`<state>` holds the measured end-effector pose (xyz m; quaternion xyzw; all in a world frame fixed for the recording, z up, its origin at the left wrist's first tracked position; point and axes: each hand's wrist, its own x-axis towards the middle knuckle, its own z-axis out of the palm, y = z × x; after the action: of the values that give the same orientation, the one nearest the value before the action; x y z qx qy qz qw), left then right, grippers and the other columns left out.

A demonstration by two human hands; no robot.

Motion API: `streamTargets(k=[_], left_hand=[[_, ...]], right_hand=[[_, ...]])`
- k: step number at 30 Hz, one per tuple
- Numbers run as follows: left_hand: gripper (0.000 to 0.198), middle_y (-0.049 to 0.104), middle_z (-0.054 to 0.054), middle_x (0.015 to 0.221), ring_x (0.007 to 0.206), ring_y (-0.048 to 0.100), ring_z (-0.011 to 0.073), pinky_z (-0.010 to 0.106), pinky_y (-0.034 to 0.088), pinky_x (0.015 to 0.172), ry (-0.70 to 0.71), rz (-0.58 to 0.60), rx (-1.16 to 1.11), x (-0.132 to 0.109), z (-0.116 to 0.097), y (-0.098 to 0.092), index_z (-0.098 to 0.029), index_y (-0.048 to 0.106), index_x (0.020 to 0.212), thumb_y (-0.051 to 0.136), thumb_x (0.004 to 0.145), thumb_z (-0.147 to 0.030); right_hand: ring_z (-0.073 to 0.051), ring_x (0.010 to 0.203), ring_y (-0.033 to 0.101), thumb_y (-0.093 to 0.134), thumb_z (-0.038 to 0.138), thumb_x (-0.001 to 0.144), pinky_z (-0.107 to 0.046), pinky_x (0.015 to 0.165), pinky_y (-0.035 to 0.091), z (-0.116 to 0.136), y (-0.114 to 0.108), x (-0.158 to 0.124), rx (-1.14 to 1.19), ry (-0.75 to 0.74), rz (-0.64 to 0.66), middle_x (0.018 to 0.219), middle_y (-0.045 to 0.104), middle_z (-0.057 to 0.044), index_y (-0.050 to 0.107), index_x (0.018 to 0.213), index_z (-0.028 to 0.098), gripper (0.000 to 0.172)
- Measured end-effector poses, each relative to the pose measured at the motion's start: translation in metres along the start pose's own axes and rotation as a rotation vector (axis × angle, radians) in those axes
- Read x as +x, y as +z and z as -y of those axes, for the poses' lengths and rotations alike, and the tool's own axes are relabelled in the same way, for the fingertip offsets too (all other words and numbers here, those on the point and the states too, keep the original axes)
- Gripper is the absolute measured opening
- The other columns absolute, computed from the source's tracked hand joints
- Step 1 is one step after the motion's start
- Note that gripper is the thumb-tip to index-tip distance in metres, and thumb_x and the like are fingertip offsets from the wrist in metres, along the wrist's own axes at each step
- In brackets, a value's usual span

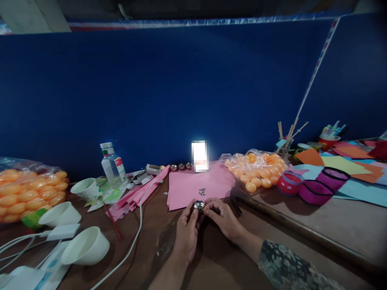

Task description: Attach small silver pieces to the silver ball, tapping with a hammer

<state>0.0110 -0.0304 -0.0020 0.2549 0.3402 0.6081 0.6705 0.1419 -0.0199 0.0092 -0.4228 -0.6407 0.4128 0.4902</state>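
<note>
A shiny silver ball [199, 206] with a faceted, mirror-like surface sits between the thumb and fingers of my left hand [186, 227]. At the ball's right side is my right hand [225, 220], its thumb and forefinger pinched together and close against the ball. Whatever lies between those fingertips is too small to make out. Just beyond the ball, a small cluster of silver pieces [202, 191] rests on stacked pink paper [187, 189]. Several similar silver balls [181, 166] line the back edge of that paper.
A hammer [290, 217] lies to my right. Bags of orange balls [260, 167] stand on both sides. Leftward are white paper cups [87, 245], a white cable [139, 225], pink strips [136, 201] and a clear bottle [112, 165]. A blue partition [169, 92] rises behind.
</note>
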Motion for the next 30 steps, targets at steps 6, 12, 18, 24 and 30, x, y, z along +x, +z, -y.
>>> streamTargets(k=[6,12,18,24,30], left_hand=[[0.044,0.062,0.007,0.110,0.100,0.056,0.0171,0.031,0.042,0.092,-0.003,-0.011,-0.006,0.0003,0.0004,-0.0002,-0.021,0.054,0.114,0.064,0.070,-0.021],[0.049,0.060,0.008,0.112,0.101,0.056,0.0182,0.032,0.041,0.093,0.022,-0.008,0.042,-0.0004,-0.0001,0.0001,-0.021,0.051,0.117,0.063,0.070,-0.023],[0.049,0.057,0.007,0.117,0.107,0.052,0.0200,0.035,0.038,0.095,0.064,0.028,0.160,0.0006,0.0011,-0.0033,-0.022,0.048,0.121,0.060,0.073,-0.026],[0.051,0.056,0.007,0.119,0.110,0.051,0.0209,0.035,0.038,0.096,0.100,0.052,0.225,0.0015,0.0010,-0.0057,-0.023,0.046,0.122,0.059,0.074,-0.029],[0.049,0.057,0.006,0.118,0.111,0.050,0.0207,0.034,0.038,0.096,0.130,0.058,0.237,-0.0006,-0.0008,-0.0030,-0.023,0.048,0.120,0.060,0.073,-0.029]], right_hand=[[-0.018,0.090,0.055,0.056,0.021,0.076,-0.029,0.082,0.040,-0.0004,-0.0004,-0.0003,0.002,0.007,-0.005,0.093,0.059,-0.005,0.063,0.074,0.016,0.009],[-0.018,0.089,0.055,0.055,0.023,0.077,-0.029,0.082,0.041,-0.0022,0.0002,-0.0005,-0.005,0.003,-0.002,0.094,0.059,-0.005,0.062,0.073,0.016,0.010],[-0.018,0.090,0.055,0.056,0.024,0.076,-0.028,0.082,0.040,-0.0031,-0.0001,-0.0002,0.011,0.009,-0.007,0.095,0.060,-0.005,0.062,0.073,0.015,0.011],[-0.018,0.085,0.056,0.057,0.026,0.075,-0.028,0.078,0.042,-0.0013,-0.0016,0.0013,0.041,0.066,-0.001,0.088,0.063,-0.005,0.062,0.073,0.014,0.013],[-0.019,0.081,0.057,0.059,0.031,0.073,-0.028,0.074,0.043,0.0040,-0.0016,0.0018,0.091,0.083,-0.008,0.088,0.063,-0.006,0.062,0.070,0.013,0.019]])
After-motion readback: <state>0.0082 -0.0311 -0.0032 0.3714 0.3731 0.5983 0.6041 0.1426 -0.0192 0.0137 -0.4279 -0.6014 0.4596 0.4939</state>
